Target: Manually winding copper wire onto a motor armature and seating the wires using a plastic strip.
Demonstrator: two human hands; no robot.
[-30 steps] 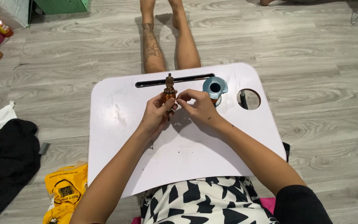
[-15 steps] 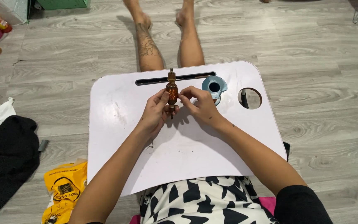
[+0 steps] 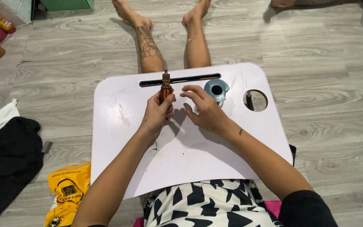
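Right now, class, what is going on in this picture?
A person sits on the floor with a white lap tray across the legs. The left hand holds a small amber bottle upright over the tray, near its long slot. The right hand hovers open beside the bottle, holding nothing. A blue roll lies on the tray just past the right hand. A yellow bag and dark cloth lie on the floor to the left.

Both forearms are reaching toward 12 o'clock, converging. The left hand is curling its fingers closed, thumb on top, wrist straight. The right hand is hovering just at its 3 o'clock side, palm down, fingers spread and loosely bent, gripping nothing.
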